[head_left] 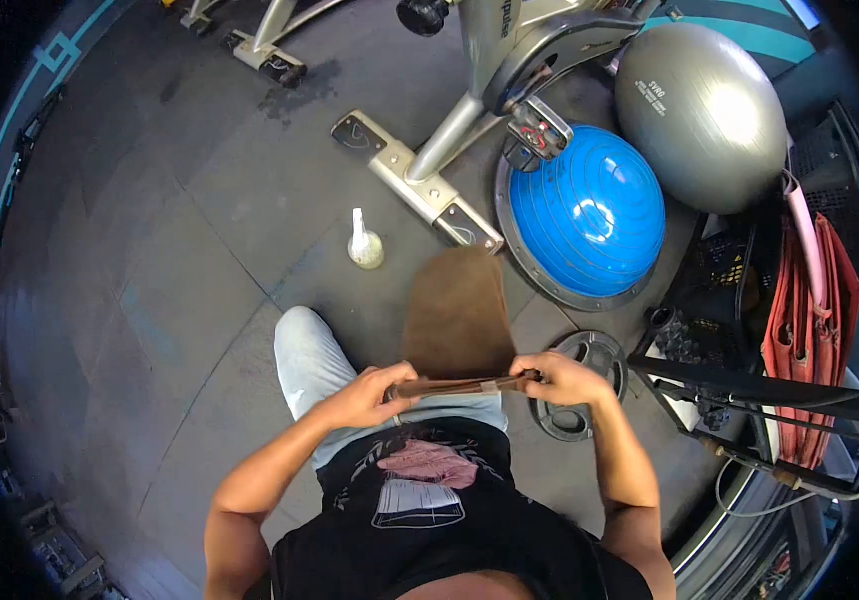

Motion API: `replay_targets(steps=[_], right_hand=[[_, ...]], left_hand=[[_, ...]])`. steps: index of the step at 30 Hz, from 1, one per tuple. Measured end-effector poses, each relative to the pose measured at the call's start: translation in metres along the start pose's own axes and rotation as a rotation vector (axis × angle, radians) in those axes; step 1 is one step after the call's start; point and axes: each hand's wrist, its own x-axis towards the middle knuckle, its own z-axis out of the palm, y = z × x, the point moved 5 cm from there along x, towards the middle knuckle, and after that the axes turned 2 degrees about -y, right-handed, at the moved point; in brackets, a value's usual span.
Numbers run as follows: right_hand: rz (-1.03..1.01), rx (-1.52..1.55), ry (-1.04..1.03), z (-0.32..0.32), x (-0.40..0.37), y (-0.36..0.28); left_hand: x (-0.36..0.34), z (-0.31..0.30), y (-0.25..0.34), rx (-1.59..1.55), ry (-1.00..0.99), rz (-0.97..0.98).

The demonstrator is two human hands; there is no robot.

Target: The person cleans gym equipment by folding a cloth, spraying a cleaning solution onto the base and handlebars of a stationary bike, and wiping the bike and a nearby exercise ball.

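Observation:
A brown cloth (460, 318) hangs in front of my lap, its top edge stretched between my two hands. My left hand (367, 394) is closed on the cloth's left corner. At the right corner my right hand (561, 380) pinches the same edge. A small pale tag shows on that edge between them. The lower part of the cloth spreads forward past my knees. Beyond my left knee, a spray bottle (366, 248) with a white nozzle stands on the floor.
An exercise bike's foot (419, 180) lies ahead. Right of it are a blue balance dome (589, 215) and a grey exercise ball (704, 115). A weight plate (604, 355) rests by my right hand. A black rack (749, 385) with red bags (811, 340) stands at the right.

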Motion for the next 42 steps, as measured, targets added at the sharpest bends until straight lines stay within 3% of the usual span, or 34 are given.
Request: replay_targets(steps=[4, 5, 6, 7, 9, 11, 14, 15, 16, 17, 18, 19, 21, 23, 24, 26, 28, 30, 32, 34, 35, 36, 38, 39, 41, 42], right_hand=[[0.152, 0.363, 0.365, 0.016, 0.033, 0.087], [0.157, 0.364, 0.364, 0.02, 0.044, 0.098], [0.246, 0.509, 0.506, 0.02, 0.052, 0.115], [0.33, 0.65, 0.648, 0.018, 0.057, 0.133], [0.341, 0.607, 0.63, 0.031, 0.063, 0.157], [0.414, 0.524, 0.694, 0.045, 0.059, 0.173], [0.548, 0.344, 0.652, 0.049, 0.042, 0.159], [0.55, 0.344, 0.652, 0.052, 0.039, 0.16], [0.439, 0.077, 0.694, 0.053, 0.035, 0.152], [0.324, -0.189, 0.726, 0.055, 0.033, 0.142], [0.326, -0.186, 0.725, 0.057, 0.032, 0.131], [0.294, -0.314, 0.759, 0.056, 0.031, 0.1], [0.255, -0.439, 0.787, 0.057, 0.027, 0.062], [0.161, -0.43, 0.598, 0.065, 0.032, 0.045], [0.16, -0.431, 0.602, 0.065, 0.032, 0.046], [0.263, -0.496, 0.325, 0.075, 0.037, 0.058], [0.208, -0.616, 0.335, 0.073, 0.033, 0.056], [0.115, -0.775, 0.164, 0.069, 0.026, 0.035], [0.157, -0.738, 0.105, 0.05, 0.019, 0.015], [0.078, -0.498, 0.084, 0.028, 0.018, 0.012], [0.016, -0.232, 0.193, 0.018, 0.026, 0.026], [0.079, -0.067, 0.157, 0.012, 0.039, 0.052], [0.145, -0.001, 0.315, 0.004, 0.064, 0.113], [0.135, -0.012, 0.315, 0.005, 0.069, 0.12], [0.446, 0.049, 0.464, 0.013, 0.066, 0.14], [0.442, 0.046, 0.452, 0.022, 0.064, 0.138]], left_hand=[[0.011, 0.024, -0.06, -0.226, 0.333, -0.338], [0.024, 0.031, -0.079, -0.486, 0.539, -0.16], [0.032, 0.035, -0.1, -0.604, 0.628, -0.225], [0.036, 0.039, -0.109, -0.6, 0.649, -0.286], [0.041, 0.044, -0.129, -0.599, 0.685, -0.34], [0.041, 0.048, -0.135, -0.267, 0.754, -0.092], [0.031, 0.048, -0.122, -0.28, 0.694, -0.152], [0.026, 0.04, -0.108, -0.388, 0.737, -0.236], [0.021, 0.035, -0.099, -0.388, 0.736, -0.237], [0.017, 0.031, -0.083, -0.163, 0.671, -0.118], [0.013, 0.029, -0.063, 0.06, 0.598, 0.0], [0.011, 0.029, -0.047, 0.069, 0.433, -0.103], [0.013, 0.035, -0.052, 0.188, 0.401, -0.074], [0.018, 0.039, -0.06, 0.311, 0.367, -0.034], [0.021, 0.041, -0.063, 0.394, 0.356, -0.034], [0.024, 0.047, -0.069, 0.558, 0.336, -0.04], [0.022, 0.041, -0.049, 0.602, 0.339, 0.02], [0.019, 0.029, -0.024, 0.65, 0.342, 0.081], [0.013, 0.022, -0.011, 0.395, 0.311, 0.073], [0.017, 0.018, -0.022, 0.359, 0.338, 0.176], [0.024, 0.012, -0.037, 0.071, 0.349, -0.055], [0.027, 0.011, -0.051, -0.216, 0.351, -0.284], [0.047, 0.024, -0.111, -0.558, 0.448, -0.338], [0.052, 0.028, -0.127, -0.531, 0.503, -0.313], [0.05, 0.027, -0.133, -0.5, 0.568, -0.29], [0.045, 0.027, -0.125, -0.31, 0.567, -0.263]])
